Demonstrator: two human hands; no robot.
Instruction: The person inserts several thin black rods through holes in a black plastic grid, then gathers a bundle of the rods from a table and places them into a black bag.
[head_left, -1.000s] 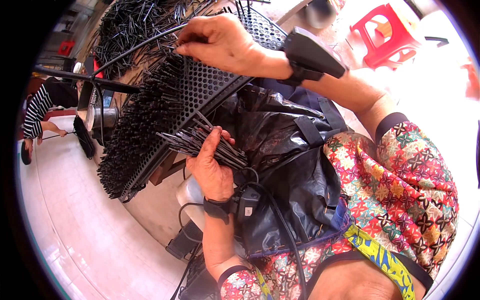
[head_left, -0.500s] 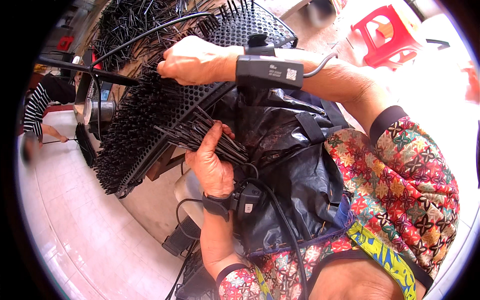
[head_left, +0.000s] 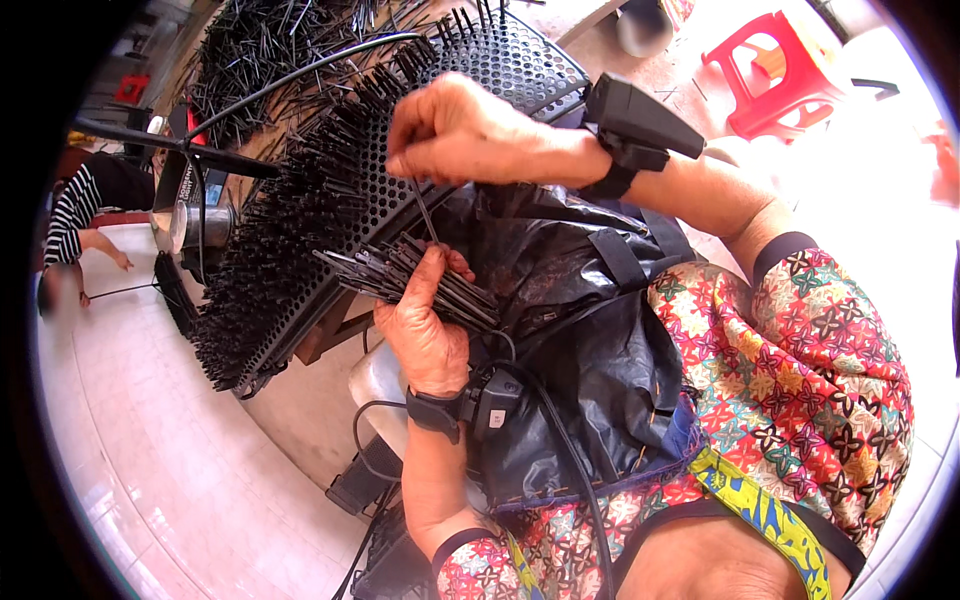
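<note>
My left hand [head_left: 425,350] is closed round a bundle of thin dark sticks [head_left: 450,288], held over the black apron [head_left: 570,400] on my lap. Above it, my right hand [head_left: 460,130] pinches one thin dark stick [head_left: 426,210], whose lower end meets the bundle near my left fingertips. Beyond both hands slopes a black perforated board [head_left: 515,65]. Dense rows of upright black sticks [head_left: 270,260] fill much of its left side, while bare holes show nearer my right hand. Each wrist wears a strapped black device.
Loose dark sticks [head_left: 250,70] lie heaped behind the board. A black bar [head_left: 225,158] crosses at the left, near a metal can [head_left: 187,228]. Farther left, a person in a striped top [head_left: 70,215] stands by a broom [head_left: 172,290]. A red stool [head_left: 770,85] is at upper right.
My right hand has moved right from the rows of sticks toward the bundle, and a single stick now shows in its pinch. My left hand stays nearly in place.
</note>
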